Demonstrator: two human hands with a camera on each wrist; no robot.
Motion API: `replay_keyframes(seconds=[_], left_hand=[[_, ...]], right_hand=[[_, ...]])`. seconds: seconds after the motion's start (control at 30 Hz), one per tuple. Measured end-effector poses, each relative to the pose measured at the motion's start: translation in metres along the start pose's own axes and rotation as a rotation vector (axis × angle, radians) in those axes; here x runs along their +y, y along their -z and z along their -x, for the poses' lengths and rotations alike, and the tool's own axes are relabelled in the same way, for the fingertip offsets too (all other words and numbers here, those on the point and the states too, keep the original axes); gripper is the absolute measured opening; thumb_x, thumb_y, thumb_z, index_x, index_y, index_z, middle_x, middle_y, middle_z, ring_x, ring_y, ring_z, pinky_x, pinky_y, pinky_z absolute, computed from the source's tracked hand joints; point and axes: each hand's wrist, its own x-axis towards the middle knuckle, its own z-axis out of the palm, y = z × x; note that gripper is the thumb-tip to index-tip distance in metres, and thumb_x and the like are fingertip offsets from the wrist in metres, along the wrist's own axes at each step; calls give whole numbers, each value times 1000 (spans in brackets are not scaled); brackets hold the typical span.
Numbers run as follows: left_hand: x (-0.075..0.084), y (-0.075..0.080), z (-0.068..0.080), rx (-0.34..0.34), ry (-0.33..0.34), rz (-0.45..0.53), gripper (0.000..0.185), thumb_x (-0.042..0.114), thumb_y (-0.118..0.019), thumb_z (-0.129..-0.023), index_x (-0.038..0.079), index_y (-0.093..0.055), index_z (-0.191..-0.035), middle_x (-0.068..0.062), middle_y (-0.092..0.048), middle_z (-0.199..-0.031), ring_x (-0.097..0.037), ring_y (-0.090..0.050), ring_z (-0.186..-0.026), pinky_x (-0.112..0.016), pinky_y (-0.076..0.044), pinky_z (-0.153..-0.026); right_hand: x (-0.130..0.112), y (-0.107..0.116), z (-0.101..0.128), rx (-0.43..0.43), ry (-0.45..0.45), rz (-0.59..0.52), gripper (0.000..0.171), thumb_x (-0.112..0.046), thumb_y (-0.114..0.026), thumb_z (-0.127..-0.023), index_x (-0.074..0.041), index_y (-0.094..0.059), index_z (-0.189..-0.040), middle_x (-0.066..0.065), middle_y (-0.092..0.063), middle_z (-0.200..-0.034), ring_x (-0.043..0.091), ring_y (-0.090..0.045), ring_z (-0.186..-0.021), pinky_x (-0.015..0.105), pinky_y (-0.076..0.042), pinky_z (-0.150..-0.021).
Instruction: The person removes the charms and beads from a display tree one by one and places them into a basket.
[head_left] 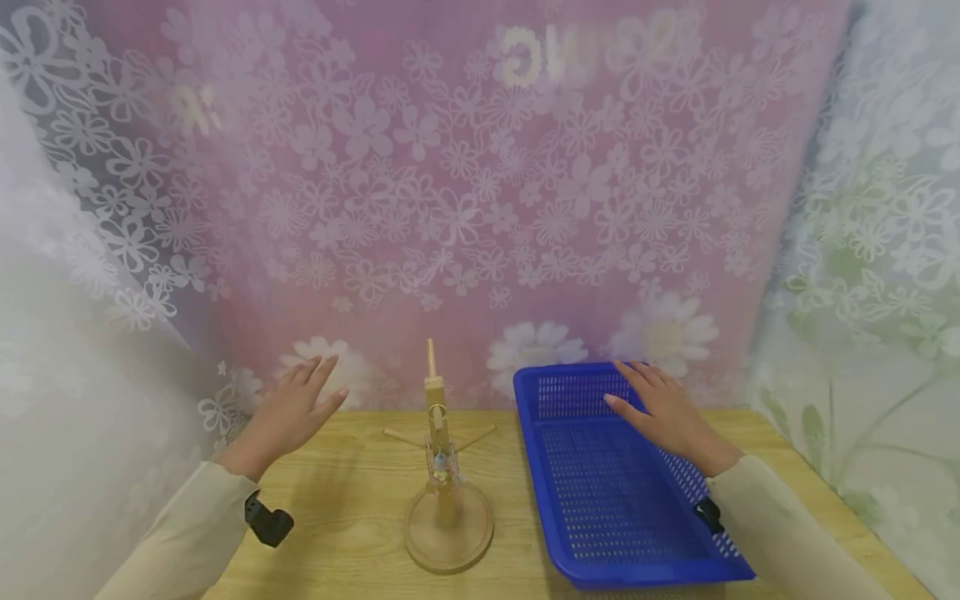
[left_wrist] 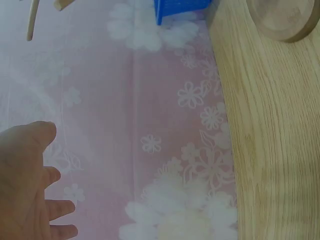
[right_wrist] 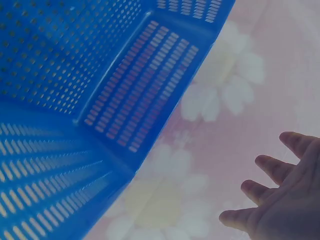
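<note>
Both hands are raised, palms facing inward with fingers extended, and neither holds anything. My left hand [head_left: 288, 412] hovers over the left part of the table. Over the far right part of a blue plastic basket [head_left: 536, 483] is my right hand [head_left: 667, 417]; the right wrist view shows its fingers [right_wrist: 272, 170] spread beyond the basket rim. Between the hands stands a wooden stand [head_left: 437, 417] on a round base [head_left: 450, 533], with slanting pegs. Small beaded jewelry [head_left: 441, 462] hangs around its post, and a ring-shaped piece [head_left: 437, 411] sits higher up.
The wood-grain table [head_left: 337, 508] backs onto a pink flowered curtain [head_left: 465, 208]. Pale flowered cloth hangs at the left and right sides. The basket has perforated walls and occupies the table's right half. Wrist cameras [head_left: 270, 521] are strapped below both hands.
</note>
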Motion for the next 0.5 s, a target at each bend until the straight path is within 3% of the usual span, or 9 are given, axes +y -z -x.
replay_keyframes(seconds=[0.17, 0.5], left_hand=[[9, 0, 0, -14, -12, 23, 71, 54, -32, -99, 9, -17, -151, -25, -16, -153, -50, -15, -136, -69, -15, -102], [28, -11, 4, 32, -94, 140, 62, 44, -36, -101, 9, -20, -151, -23, -22, -151, -48, -20, -136, -66, -19, -103]], right_hand=[[-14, -2, 0, 6, 33, -36, 64, -39, -50, -96, -2, -33, -145, 29, -29, -146, 53, -22, -132, 72, -16, -97], [-37, -11, 1, -5, 51, -104, 62, -40, -50, -96, -6, -34, -145, 23, -30, -148, 49, -17, -136, 71, -10, -102]])
